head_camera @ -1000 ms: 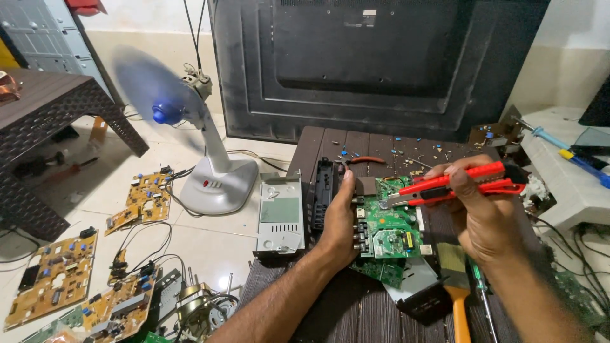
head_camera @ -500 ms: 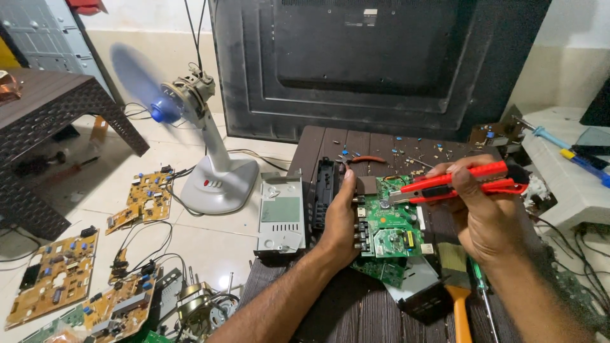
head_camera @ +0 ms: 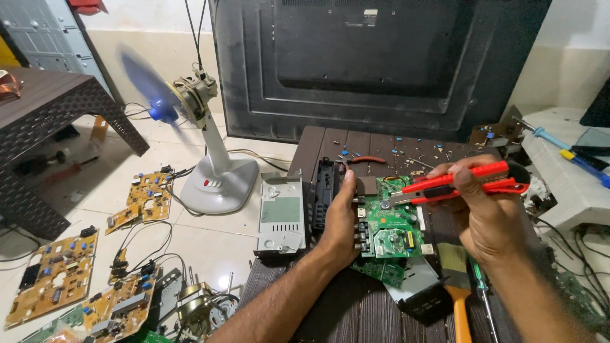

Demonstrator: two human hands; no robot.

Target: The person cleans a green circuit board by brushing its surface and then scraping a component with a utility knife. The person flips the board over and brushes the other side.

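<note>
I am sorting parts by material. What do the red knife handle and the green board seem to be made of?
Red knife handle: probably moulded plastic, with a smooth, slightly glossy, even red surface.
Green board: likely laminated circuit board with a green coating and small metal parts on top.

From my seat I see two bare forearms rising from the bottom edge of the view, neither covered by a sleeve as far down as the picture reaches. My left hand (head_camera: 340,219) wears no glove, ring or band that I can make out; the wrist behind it is bare as well. My right hand (head_camera: 489,213) is likewise ungloved, its wrist free of any watch or strap, with fine hair showing along the forearm below it
</note>
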